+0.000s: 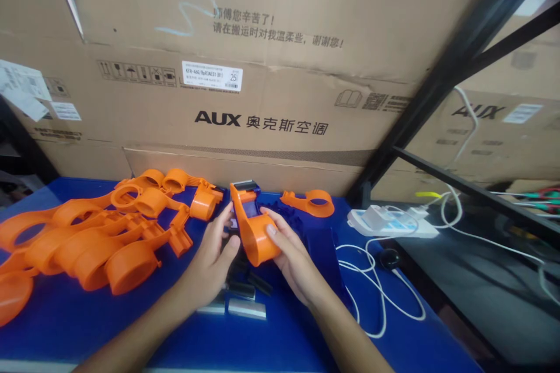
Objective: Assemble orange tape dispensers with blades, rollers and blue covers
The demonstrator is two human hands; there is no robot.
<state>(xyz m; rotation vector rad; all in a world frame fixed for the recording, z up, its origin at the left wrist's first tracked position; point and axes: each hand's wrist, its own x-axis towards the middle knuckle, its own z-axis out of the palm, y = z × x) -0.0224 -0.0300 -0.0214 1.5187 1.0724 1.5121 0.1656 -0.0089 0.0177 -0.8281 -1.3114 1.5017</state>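
An orange tape dispenser (pixel 255 237) with a dark blue part at its upper end is held up, tilted, above the blue tabletop. My right hand (pixel 294 256) grips its round end, thumb on the front and fingers behind. My left hand (pixel 215 259) is at its left side, thumb apart from the fingers; the fingertips reach the dispenser's edge, partly hidden. Below lie small black strips (pixel 240 289) and silvery metal pieces (pixel 247 308). Behind my right hand are dark blue plastic parts (pixel 291 215), partly covered.
Several orange dispenser bodies (pixel 131 262) are piled at the left; another orange piece (pixel 317 204) lies at the back. At the right are a white power strip (pixel 394 224) and loose white cables (pixel 382 297). A large carton (pixel 262 93) and a black metal frame (pixel 420 81) stand behind.
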